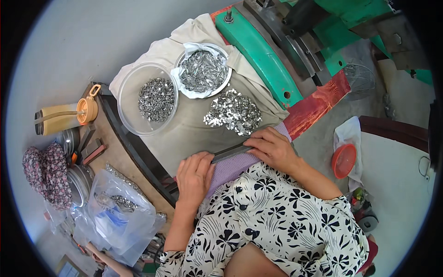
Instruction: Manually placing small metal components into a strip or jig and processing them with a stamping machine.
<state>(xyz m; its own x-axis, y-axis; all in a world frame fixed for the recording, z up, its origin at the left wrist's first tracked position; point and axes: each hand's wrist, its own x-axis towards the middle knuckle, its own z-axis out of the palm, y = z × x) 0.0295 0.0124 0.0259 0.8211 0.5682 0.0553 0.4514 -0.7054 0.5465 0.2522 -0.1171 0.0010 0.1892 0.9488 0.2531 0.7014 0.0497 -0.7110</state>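
A narrow dark grey bar (230,152) lies along the near edge of the cloth-covered table, above a purple checked cloth (233,167) on my lap. The fingers of my left hand (194,176) are bent and closed together at the bar's left end. At its other end my right hand (273,148) has its fingers curled over the bar, thumb side hidden. Just beyond sits a loose heap of small shiny metal pieces (234,112). Behind it, a white-lined bowl (225,87) holds thin metal pins, and a clear plastic tub (127,121) holds small metal parts.
A green machine frame (258,60) stands at the far right of the table, beside a red-painted board (318,104). On the left side table (122,157) are an orange-lidded bottle (62,118) and plastic bags (115,217). A red basket (344,160) sits to the right.
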